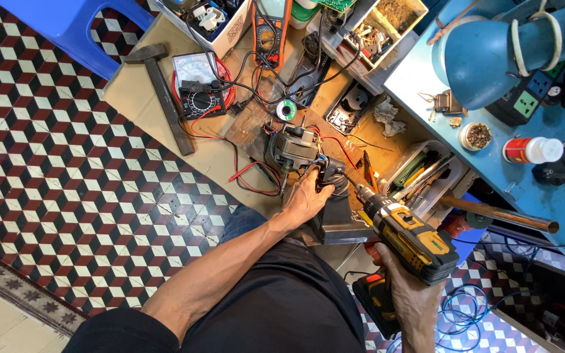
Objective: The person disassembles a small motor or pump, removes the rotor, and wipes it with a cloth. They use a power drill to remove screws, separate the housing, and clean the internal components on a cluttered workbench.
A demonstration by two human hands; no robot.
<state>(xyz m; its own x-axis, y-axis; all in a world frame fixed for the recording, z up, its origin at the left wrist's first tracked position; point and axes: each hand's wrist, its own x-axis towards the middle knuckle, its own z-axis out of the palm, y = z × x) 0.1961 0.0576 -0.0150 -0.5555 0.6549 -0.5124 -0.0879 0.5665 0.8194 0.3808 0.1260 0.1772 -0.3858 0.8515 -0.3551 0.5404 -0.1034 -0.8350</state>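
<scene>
Black-trousered lap (pixel 295 307) fills the bottom of the view, above a checkered floor (pixel 53 150) and a low cardboard-covered bench (pixel 217 157) strewn with a hammer (pixel 165 98), a multimeter (pixel 201 99) and red and black leads. Right hand (pixel 407 294) has its fingers wrapped tight round the grip of a yellow-and-black drill (pixel 407 238), whose bit points at a small black part (pixel 330 175) just beside a motor (pixel 293 147) near the bench's edge. Left hand (pixel 305 196) rests against that part, fingers curled over it and pressing it down.
</scene>
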